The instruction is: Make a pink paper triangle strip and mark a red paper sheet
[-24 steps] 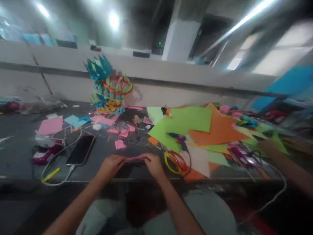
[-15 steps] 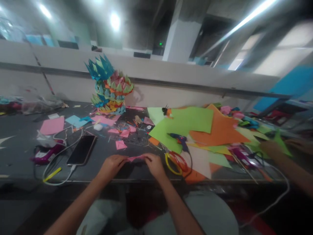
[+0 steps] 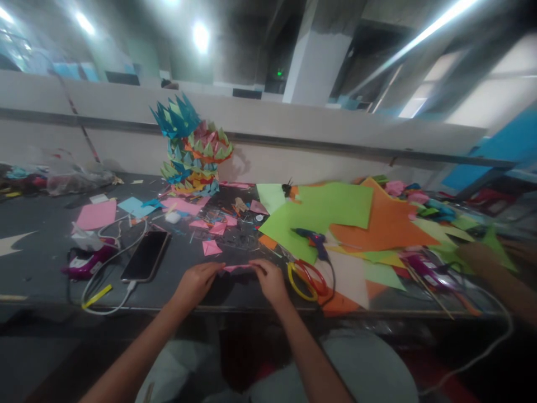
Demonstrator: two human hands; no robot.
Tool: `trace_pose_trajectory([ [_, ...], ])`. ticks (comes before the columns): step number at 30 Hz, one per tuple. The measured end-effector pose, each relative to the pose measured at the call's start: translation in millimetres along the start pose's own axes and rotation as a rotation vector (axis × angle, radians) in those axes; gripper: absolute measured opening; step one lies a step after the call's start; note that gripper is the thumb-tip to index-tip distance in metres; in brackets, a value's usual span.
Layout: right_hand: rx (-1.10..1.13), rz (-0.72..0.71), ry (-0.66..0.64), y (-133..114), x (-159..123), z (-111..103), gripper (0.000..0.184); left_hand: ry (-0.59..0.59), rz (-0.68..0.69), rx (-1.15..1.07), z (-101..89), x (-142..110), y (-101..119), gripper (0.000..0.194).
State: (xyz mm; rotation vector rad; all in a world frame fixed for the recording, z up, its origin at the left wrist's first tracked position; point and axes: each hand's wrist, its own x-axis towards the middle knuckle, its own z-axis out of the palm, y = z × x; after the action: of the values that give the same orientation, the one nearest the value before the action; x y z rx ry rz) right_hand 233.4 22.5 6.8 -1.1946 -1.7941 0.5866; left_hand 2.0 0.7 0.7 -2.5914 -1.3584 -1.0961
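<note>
1. Head view, hands: the left hand [image 3: 199, 282] and right hand [image 3: 268, 280] were held a little apart at the table's [image 3: 37, 268] near edge, palms down.
2. Pink strip [image 3: 238, 268] was stretched between them; its left end was pinched by the left fingertips, its right end by the right. Whether the strip was resting on the table could not be told.
3. Pink square [image 3: 211, 247] was seen just beyond the left hand, lying flat, touched by neither.
4. Left side: phone [image 3: 146, 256] was laid face up, plugged into a white cable [image 3: 111, 313]; yellow strip [image 3: 98, 296] and purple device [image 3: 88, 264] were placed farther left. Pink sheet [image 3: 97, 215] and blue sheet [image 3: 135, 207] were left behind these.
5. Right side: yellow ring [image 3: 308, 295] and red ring [image 3: 321, 285] were placed near the right hand, overlapping. Glue gun [image 3: 316, 238] was laid on green paper [image 3: 331, 207]; orange paper [image 3: 394, 224] was partly covered by the green.
6. Back: folded-paper model [image 3: 197, 151] was stood near the wall.
7. Far right: another person's arm [image 3: 503, 285] was partly seen, blurred.
</note>
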Motion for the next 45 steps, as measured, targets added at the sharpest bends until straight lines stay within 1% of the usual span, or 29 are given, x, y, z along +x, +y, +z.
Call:
trace_pose_trajectory([
  [9, 0.007, 0.008, 0.021, 0.8, -0.6, 0.9, 0.018, -0.016, -0.013, 0.016, 1.0, -2.2, -2.1, 0.031],
  [17, -0.001, 0.004, 0.039, -2.9, -1.7, -1.3, 0.02, -0.004, 0.002, 0.031, 1.5, -4.0, -3.8, 0.029],
  [25, 0.003, 0.036, 0.05, -3.5, -4.7, -2.0, 0.021, 0.036, -0.03, 0.038, 3.6, -3.6, -1.0, 0.027],
  [32, 0.027, 0.07, 0.045, -0.6, -5.4, -0.9, 0.022, 0.101, -0.075, 0.062, -1.4, -1.1, 2.3, 0.027],
  [39, 0.057, 0.108, 0.037, 2.4, -5.3, 1.8, 0.021, 0.126, -0.042, 0.097, -2.0, -1.8, 3.1, 0.031],
  [45, 0.058, 0.101, 0.029, 2.8, -3.8, 0.2, 0.021, 0.144, -0.042, 0.1, 1.2, -2.1, -0.7, 0.028],
])
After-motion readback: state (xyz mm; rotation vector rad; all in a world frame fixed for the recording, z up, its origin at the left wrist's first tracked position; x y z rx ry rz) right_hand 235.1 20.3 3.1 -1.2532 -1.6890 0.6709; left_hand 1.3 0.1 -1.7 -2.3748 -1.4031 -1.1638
